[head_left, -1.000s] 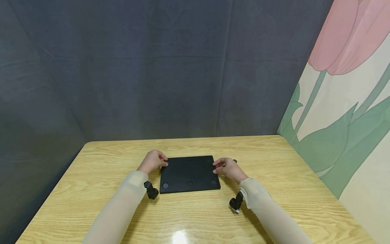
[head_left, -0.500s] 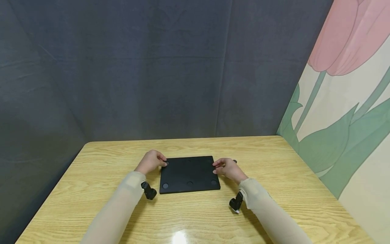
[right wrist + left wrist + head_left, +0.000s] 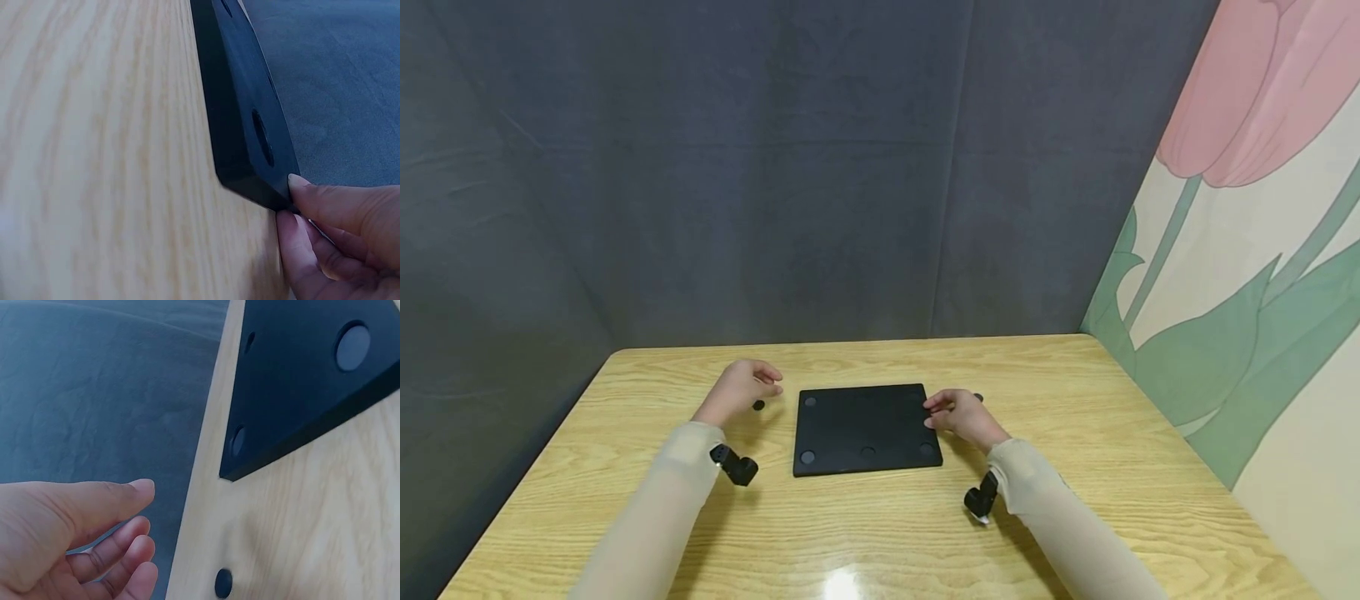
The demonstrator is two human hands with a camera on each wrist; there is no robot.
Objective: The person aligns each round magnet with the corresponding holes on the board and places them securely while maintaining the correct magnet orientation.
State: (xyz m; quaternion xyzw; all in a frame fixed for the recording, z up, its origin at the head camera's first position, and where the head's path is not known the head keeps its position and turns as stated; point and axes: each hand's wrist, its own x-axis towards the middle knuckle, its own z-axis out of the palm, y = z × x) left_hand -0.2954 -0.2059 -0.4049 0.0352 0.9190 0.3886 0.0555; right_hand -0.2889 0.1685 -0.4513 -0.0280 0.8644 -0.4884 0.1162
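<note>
A flat black rectangular board [image 3: 865,425] with round recesses lies on the table. Flat grey discs show in its two left corner recesses, the near-left disc [image 3: 354,347] and the far-left disc [image 3: 239,441]. My left hand [image 3: 747,388] is off the board to its left, fingers loosely bent and holding nothing. Close by it on the table is a small black disc [image 3: 758,405]. My right hand [image 3: 962,415] pinches the board's right edge, thumb at the top rim and fingers against the side. A recess [image 3: 263,137] near that hand looks dark and hollow.
Another small dark round piece [image 3: 978,397] lies just beyond the right hand. The wooden table [image 3: 1037,367] ends at a dark curtain [image 3: 850,208] behind it. A wall with a painted tulip [image 3: 1232,100] stands on the right.
My left hand has come off the board's far-left corner and moved left, uncovering the disc there and a small black disc on the table. The right hand and board stay put.
</note>
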